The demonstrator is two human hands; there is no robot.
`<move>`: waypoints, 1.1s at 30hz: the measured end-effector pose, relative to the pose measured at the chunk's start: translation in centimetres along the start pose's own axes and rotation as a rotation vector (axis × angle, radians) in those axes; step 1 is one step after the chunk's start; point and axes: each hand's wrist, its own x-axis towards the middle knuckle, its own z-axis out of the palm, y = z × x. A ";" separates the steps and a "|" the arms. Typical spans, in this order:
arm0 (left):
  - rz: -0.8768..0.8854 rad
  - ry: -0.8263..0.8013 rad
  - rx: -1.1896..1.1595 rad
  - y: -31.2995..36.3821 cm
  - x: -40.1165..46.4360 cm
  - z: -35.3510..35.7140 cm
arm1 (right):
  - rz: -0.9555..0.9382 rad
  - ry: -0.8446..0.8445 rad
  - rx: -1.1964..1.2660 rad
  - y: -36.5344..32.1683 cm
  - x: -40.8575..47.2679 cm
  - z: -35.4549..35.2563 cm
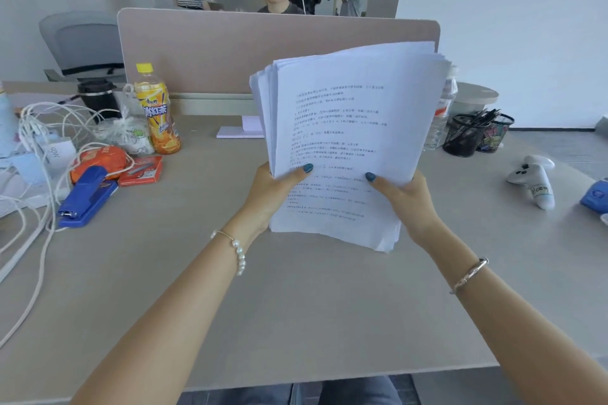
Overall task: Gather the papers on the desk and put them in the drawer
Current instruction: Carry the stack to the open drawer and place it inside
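Note:
A thick stack of white printed papers (345,128) is held upright above the middle of the grey desk (296,306). My left hand (269,197) grips the stack's lower left edge, thumb on the front sheet. On the lower right edge, my right hand (408,200) clamps the same stack with its thumb in front. The sheets fan slightly at the top. A small pale pad of paper (240,132) lies on the desk behind the stack. No drawer is in view.
Left: white cables (36,194), blue stapler (87,197), red staple box (141,171), orange packet (98,161), iced-tea bottle (156,112), black cup (98,97). Right: mesh pen holder (473,135), water bottle (442,112), white controller (536,181). A partition (230,49) backs the desk.

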 end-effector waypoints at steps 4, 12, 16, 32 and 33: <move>-0.009 0.018 -0.034 0.1 -0.5 0.5 | -0.002 0.008 -0.035 0.1 -0.8 -0.4; 0.028 -0.046 0.001 0.4 -1.2 4.8 | 0.036 0.093 -0.038 -0.5 -3.4 -4.9; 0.022 -0.113 -0.050 0.3 -1.9 9.1 | 0.006 0.163 -0.036 -1.6 -5.7 -9.3; -0.327 -0.578 -0.265 -1.1 -13.8 31.7 | 0.073 0.707 -0.372 -4.8 -23.4 -29.8; -0.342 -0.621 -0.255 -1.4 -14.6 32.6 | 0.090 0.734 -0.390 -4.8 -24.5 -30.8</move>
